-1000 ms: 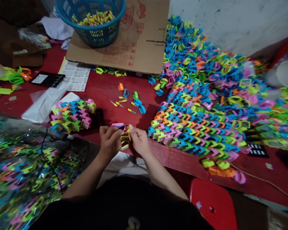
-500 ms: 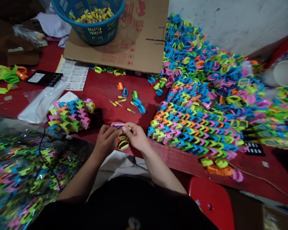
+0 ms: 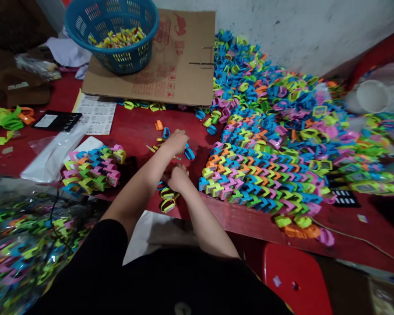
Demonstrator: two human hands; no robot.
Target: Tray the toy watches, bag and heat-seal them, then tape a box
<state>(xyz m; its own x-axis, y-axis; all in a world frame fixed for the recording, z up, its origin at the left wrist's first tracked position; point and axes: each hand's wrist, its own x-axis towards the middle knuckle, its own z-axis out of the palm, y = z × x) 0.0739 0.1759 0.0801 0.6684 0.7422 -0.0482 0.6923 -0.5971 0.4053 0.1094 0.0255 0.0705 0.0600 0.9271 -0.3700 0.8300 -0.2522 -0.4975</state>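
Observation:
My left hand (image 3: 177, 142) reaches over the small group of loose toy watches and candy tubes on the red table (image 3: 134, 124); its fingers point down near the green and blue watches, and what they touch is hidden. Nearer to me, my right hand (image 3: 179, 177) is curled above several watches, and its fingertips and anything in them cannot be made out. A yellow-green watch (image 3: 167, 205) lies just below it, at the table's front edge. An orange watch (image 3: 159, 125) and a blue watch (image 3: 166, 132) lie beyond my left hand. Yellow candy tubes (image 3: 153, 148) lie left of it.
A blue basket (image 3: 124, 59) of candy tubes stands on cardboard (image 3: 190, 83) at the back. Rows of colourful watches (image 3: 259, 179) and a heap (image 3: 246, 70) fill the right. A smaller stack (image 3: 93, 168) is at left, near plastic bags (image 3: 52, 153). A red stool (image 3: 295, 280) stands below.
My left hand has moved forward from beside my right hand to the loose pieces. My right hand has stayed near the front edge. The pink watch between the hands is no longer visible.

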